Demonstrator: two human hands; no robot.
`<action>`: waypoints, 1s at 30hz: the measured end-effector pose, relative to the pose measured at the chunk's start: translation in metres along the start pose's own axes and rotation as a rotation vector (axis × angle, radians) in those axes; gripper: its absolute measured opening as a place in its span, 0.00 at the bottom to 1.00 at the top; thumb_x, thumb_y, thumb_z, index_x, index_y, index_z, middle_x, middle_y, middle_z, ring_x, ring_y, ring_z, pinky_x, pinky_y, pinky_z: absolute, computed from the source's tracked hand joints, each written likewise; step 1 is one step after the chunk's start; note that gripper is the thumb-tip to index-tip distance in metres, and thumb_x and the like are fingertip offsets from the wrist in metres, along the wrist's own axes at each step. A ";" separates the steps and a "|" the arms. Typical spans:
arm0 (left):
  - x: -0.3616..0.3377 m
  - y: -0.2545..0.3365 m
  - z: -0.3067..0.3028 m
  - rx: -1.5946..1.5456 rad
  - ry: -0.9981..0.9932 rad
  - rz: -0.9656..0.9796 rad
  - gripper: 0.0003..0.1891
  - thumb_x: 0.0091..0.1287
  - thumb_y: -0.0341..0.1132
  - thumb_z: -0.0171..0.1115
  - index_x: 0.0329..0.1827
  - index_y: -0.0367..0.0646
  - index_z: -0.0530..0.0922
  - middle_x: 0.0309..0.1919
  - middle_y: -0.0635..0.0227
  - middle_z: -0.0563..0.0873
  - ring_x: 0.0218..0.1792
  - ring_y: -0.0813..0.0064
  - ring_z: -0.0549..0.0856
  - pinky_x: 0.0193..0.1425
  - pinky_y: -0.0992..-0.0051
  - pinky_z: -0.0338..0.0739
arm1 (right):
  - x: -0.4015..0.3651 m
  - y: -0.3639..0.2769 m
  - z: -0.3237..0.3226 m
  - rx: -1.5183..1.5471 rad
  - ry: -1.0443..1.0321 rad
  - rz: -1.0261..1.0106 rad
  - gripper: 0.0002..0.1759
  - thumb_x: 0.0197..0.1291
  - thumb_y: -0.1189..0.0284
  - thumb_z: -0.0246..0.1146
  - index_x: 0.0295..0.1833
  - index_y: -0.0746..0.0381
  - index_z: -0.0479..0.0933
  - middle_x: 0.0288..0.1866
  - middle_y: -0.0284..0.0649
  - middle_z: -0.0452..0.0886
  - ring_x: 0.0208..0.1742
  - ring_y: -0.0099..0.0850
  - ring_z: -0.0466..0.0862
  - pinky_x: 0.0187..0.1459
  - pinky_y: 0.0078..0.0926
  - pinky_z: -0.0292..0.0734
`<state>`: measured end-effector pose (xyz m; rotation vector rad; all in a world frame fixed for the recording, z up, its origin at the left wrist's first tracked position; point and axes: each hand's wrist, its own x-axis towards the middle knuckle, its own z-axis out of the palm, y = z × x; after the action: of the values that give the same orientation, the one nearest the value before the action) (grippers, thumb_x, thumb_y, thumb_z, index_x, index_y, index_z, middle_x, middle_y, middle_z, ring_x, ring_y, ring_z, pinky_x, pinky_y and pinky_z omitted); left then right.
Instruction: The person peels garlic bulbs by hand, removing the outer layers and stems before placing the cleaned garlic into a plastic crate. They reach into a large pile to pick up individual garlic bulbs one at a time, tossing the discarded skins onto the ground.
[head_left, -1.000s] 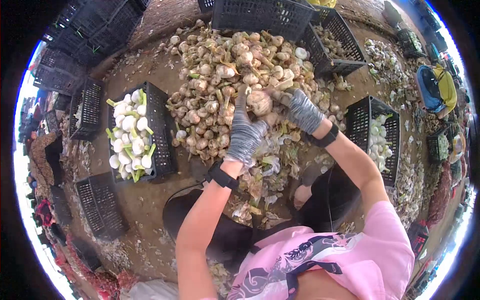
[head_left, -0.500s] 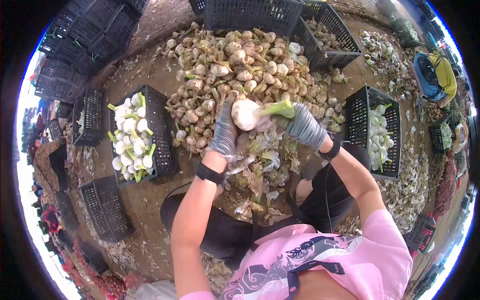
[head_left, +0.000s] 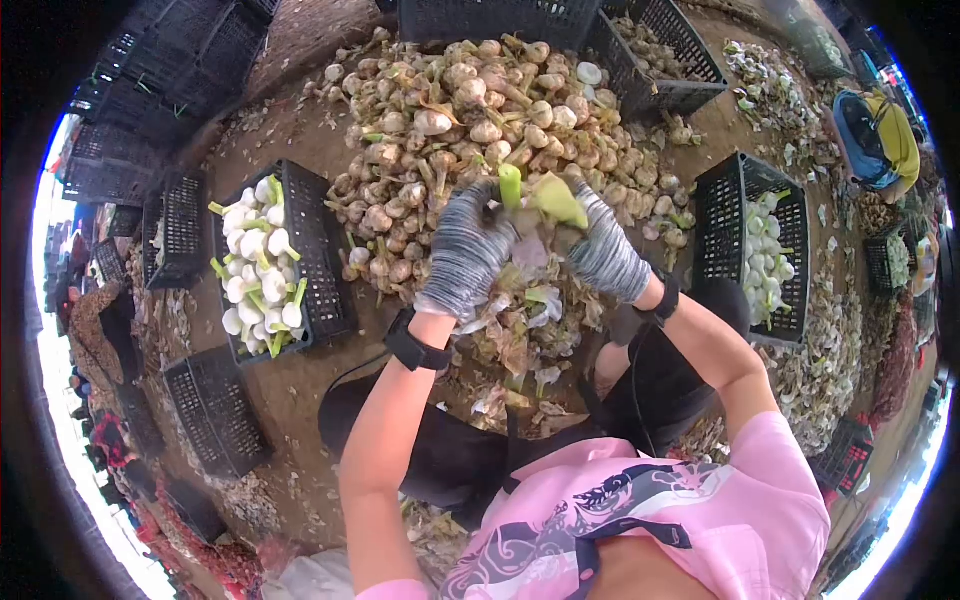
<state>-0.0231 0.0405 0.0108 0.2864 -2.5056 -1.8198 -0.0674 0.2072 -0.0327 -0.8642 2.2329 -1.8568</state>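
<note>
My left hand, in a grey knitted glove, is closed around a garlic bulb whose cut green stem sticks up past the fingers; the bulb itself is mostly hidden behind the glove. Close beside it, my right hand, gloved the same way, pinches a pale yellow-green strip of garlic skin. Below both hands lies a heap of peeled garlic skins. Just beyond them rises a large pile of unpeeled garlic on the ground.
A black crate of white garlic stands at left, and another black crate with garlic at right. A crate of garlic and a large black crate sit behind the pile. Scattered skins cover the ground at right.
The garlic bulb has turned so its stem points up, and my left hand now covers it. My right hand has pulled a strip of skin away from the stem.
</note>
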 end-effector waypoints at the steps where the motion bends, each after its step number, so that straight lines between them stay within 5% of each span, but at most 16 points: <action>1: -0.005 0.004 -0.002 -0.101 -0.028 -0.063 0.17 0.54 0.35 0.66 0.44 0.37 0.75 0.35 0.69 0.80 0.36 0.79 0.78 0.44 0.78 0.73 | 0.004 0.008 -0.003 0.152 -0.057 0.046 0.16 0.55 0.76 0.53 0.50 0.66 0.70 0.42 0.41 0.75 0.44 0.31 0.74 0.47 0.25 0.70; 3: -0.004 -0.011 -0.002 -0.295 -0.015 -0.058 0.15 0.56 0.33 0.65 0.43 0.37 0.75 0.35 0.69 0.81 0.36 0.80 0.78 0.44 0.78 0.73 | 0.010 0.010 -0.019 0.331 -0.128 0.201 0.14 0.58 0.75 0.51 0.50 0.65 0.70 0.43 0.37 0.76 0.43 0.26 0.74 0.46 0.22 0.70; 4: -0.003 -0.018 -0.004 -0.491 0.002 -0.051 0.13 0.57 0.32 0.63 0.43 0.37 0.76 0.35 0.70 0.81 0.35 0.81 0.78 0.43 0.78 0.73 | 0.011 0.010 -0.019 0.728 -0.017 0.419 0.13 0.58 0.75 0.52 0.50 0.64 0.70 0.41 0.36 0.77 0.41 0.25 0.76 0.44 0.21 0.72; 7: -0.005 -0.010 -0.010 -0.258 -0.093 0.132 0.10 0.59 0.28 0.60 0.43 0.38 0.77 0.35 0.70 0.82 0.37 0.81 0.78 0.43 0.79 0.73 | 0.025 0.004 -0.028 0.340 -0.094 0.270 0.11 0.59 0.72 0.53 0.47 0.63 0.73 0.39 0.35 0.78 0.37 0.26 0.79 0.40 0.20 0.75; 9: -0.008 -0.006 -0.014 -0.185 -0.224 0.158 0.10 0.59 0.29 0.59 0.44 0.39 0.77 0.37 0.70 0.82 0.40 0.79 0.79 0.46 0.79 0.73 | 0.029 0.008 -0.037 1.159 -0.188 0.738 0.18 0.58 0.66 0.56 0.49 0.67 0.71 0.38 0.38 0.78 0.35 0.28 0.80 0.35 0.23 0.79; 12: -0.011 0.000 -0.021 -0.506 -0.298 0.010 0.12 0.59 0.33 0.61 0.44 0.40 0.77 0.40 0.70 0.81 0.41 0.78 0.79 0.47 0.79 0.72 | 0.031 0.008 -0.031 0.861 -0.017 0.712 0.10 0.59 0.71 0.53 0.42 0.65 0.75 0.30 0.37 0.79 0.25 0.23 0.79 0.27 0.17 0.75; 13: -0.010 -0.006 -0.018 -0.608 -0.295 0.059 0.15 0.58 0.36 0.62 0.47 0.40 0.75 0.41 0.70 0.80 0.42 0.78 0.79 0.47 0.79 0.73 | 0.028 0.045 -0.033 0.441 -0.078 0.491 0.13 0.60 0.71 0.53 0.47 0.66 0.72 0.28 0.36 0.78 0.23 0.20 0.77 0.23 0.17 0.73; 14: -0.010 -0.007 -0.017 -0.606 -0.297 0.058 0.15 0.58 0.36 0.62 0.47 0.40 0.75 0.41 0.70 0.80 0.42 0.78 0.79 0.47 0.79 0.73 | 0.024 0.040 -0.031 0.442 -0.076 0.491 0.13 0.60 0.71 0.53 0.47 0.66 0.72 0.28 0.36 0.78 0.23 0.20 0.77 0.23 0.17 0.73; 20: -0.001 -0.028 -0.012 -1.205 -0.112 -0.144 0.16 0.60 0.32 0.60 0.50 0.38 0.72 0.41 0.67 0.80 0.44 0.76 0.79 0.50 0.76 0.75 | 0.005 -0.020 -0.029 0.426 -0.695 0.445 0.13 0.58 0.70 0.54 0.46 0.66 0.71 0.25 0.32 0.74 0.20 0.20 0.76 0.20 0.17 0.71; 22: 0.000 -0.036 -0.013 -1.281 -0.051 -0.291 0.12 0.61 0.30 0.58 0.47 0.39 0.73 0.39 0.68 0.80 0.41 0.77 0.80 0.48 0.77 0.76 | 0.004 -0.016 -0.044 0.504 -0.754 0.569 0.18 0.49 0.69 0.62 0.45 0.67 0.73 0.34 0.36 0.78 0.33 0.25 0.78 0.38 0.23 0.76; 24: 0.003 -0.051 -0.016 -1.227 0.009 -0.301 0.11 0.60 0.33 0.58 0.44 0.40 0.76 0.41 0.65 0.81 0.45 0.71 0.80 0.54 0.71 0.75 | -0.019 0.043 -0.059 0.805 -0.557 0.499 0.20 0.43 0.72 0.65 0.44 0.68 0.74 0.44 0.40 0.77 0.43 0.28 0.77 0.46 0.24 0.73; 25: 0.006 -0.059 -0.016 -1.225 0.082 -0.348 0.10 0.61 0.32 0.58 0.44 0.41 0.76 0.41 0.64 0.81 0.45 0.72 0.80 0.52 0.73 0.77 | -0.011 0.036 -0.078 0.416 -0.488 0.296 0.24 0.39 0.72 0.69 0.46 0.68 0.74 0.49 0.42 0.75 0.47 0.30 0.76 0.49 0.24 0.72; 26: 0.006 -0.059 -0.016 -1.228 0.089 -0.345 0.10 0.61 0.32 0.58 0.44 0.41 0.76 0.41 0.64 0.81 0.45 0.72 0.80 0.52 0.73 0.77 | -0.004 0.023 -0.076 1.194 -0.458 0.478 0.28 0.39 0.69 0.71 0.48 0.67 0.73 0.47 0.42 0.76 0.46 0.29 0.76 0.49 0.23 0.71; 28: 0.007 -0.060 -0.014 -1.286 0.128 -0.345 0.08 0.61 0.32 0.58 0.42 0.41 0.76 0.38 0.64 0.81 0.42 0.73 0.80 0.49 0.74 0.78 | 0.008 0.030 -0.078 0.437 -0.567 0.431 0.27 0.45 0.66 0.68 0.51 0.65 0.72 0.50 0.46 0.74 0.46 0.31 0.76 0.51 0.25 0.70; 30: 0.009 -0.064 -0.010 -1.315 0.182 -0.389 0.08 0.61 0.32 0.58 0.41 0.41 0.76 0.36 0.66 0.81 0.40 0.73 0.81 0.46 0.74 0.79 | 0.007 0.041 -0.051 -0.474 -0.732 0.312 0.23 0.51 0.60 0.63 0.49 0.64 0.72 0.40 0.50 0.77 0.39 0.39 0.79 0.43 0.31 0.74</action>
<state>-0.0223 0.0109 -0.0471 0.7862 -0.7644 -2.8786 -0.1094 0.2516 -0.0566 -0.9725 2.1407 -0.7047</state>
